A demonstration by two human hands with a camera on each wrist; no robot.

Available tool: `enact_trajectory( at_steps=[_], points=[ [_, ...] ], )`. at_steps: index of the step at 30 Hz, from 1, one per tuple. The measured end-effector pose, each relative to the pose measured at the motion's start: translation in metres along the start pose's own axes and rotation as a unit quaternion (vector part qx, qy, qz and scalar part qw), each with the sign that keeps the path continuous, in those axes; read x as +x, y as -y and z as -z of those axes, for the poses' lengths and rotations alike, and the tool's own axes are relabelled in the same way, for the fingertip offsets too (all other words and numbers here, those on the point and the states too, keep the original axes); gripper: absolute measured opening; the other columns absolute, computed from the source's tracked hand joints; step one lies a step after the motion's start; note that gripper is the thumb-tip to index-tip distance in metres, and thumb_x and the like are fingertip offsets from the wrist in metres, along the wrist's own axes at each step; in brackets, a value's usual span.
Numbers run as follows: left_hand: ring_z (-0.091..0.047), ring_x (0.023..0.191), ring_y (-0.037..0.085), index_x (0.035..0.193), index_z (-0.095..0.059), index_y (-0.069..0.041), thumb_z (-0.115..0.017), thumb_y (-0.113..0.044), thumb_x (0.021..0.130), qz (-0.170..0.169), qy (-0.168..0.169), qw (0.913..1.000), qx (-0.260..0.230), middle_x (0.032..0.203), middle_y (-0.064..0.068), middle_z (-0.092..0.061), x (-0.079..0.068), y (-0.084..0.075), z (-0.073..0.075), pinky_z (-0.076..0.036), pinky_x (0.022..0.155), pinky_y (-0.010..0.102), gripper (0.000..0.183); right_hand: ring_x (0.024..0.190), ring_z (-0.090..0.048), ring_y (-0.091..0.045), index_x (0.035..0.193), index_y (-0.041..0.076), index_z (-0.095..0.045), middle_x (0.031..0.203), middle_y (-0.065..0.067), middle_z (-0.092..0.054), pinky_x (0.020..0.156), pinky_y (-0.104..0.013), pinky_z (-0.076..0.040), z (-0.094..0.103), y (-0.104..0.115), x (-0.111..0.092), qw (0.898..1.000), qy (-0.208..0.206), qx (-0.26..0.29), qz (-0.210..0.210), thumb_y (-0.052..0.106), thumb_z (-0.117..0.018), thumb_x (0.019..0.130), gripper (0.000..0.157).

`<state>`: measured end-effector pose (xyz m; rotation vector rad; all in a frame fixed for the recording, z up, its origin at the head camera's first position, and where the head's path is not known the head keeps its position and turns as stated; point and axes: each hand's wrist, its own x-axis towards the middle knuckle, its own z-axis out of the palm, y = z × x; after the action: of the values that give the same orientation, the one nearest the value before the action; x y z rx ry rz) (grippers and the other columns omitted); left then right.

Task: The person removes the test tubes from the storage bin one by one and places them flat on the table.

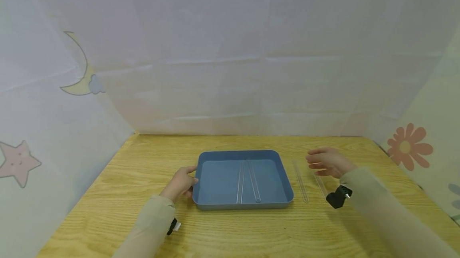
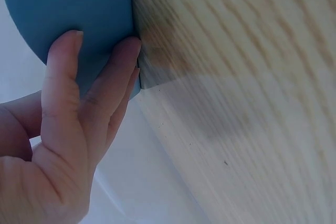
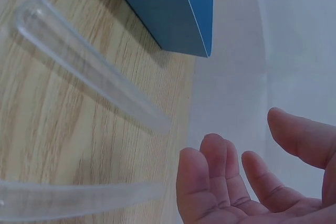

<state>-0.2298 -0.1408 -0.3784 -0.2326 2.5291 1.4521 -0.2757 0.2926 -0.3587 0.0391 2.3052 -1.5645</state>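
The blue rectangular tray (image 1: 215, 207) sits on the wooden table with two clear test tubes (image 1: 240, 182) lying lengthwise in it. At its left side is my left hand (image 1: 182, 182), with straight fingers (image 2: 118, 69) resting against the outer wall. To the right of the tray, a clear test tube (image 1: 301, 182) lies on the table. Another test tube (image 1: 321, 185) is farther right, partly covered by the right hand and wrist. My right hand (image 1: 328, 162) is raised over its far end, fingers loosely bent and apart from the thumb, holding nothing.
A pale wall covering (image 1: 230, 90) rises behind the table's back edge and along both sides. The wooden table (image 1: 230, 234) extends in front of the tray. Each wrist carries a black device (image 1: 336, 198).
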Motion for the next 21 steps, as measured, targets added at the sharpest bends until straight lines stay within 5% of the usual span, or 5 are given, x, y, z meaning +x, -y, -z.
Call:
enact_trajectory(
  at_steps=[21],
  points=[
    [-0.059, 0.056, 0.018, 0.147, -0.038, 0.004, -0.052, 0.006, 0.096, 0.003, 0.001, 1.0000, 0.007, 0.086, 0.016, -0.067, 0.002, 0.001, 0.000, -0.046, 0.044, 0.026, 0.052, 0.106, -0.060, -0.025, 0.147, -0.011, -0.025, 0.130, -0.019, -0.053, 0.087, -0.040, -0.052, -0.028, 0.012, 0.007, 0.999, 0.022, 0.028, 0.010, 0.018, -0.057, 0.099, 0.064]
  ],
)
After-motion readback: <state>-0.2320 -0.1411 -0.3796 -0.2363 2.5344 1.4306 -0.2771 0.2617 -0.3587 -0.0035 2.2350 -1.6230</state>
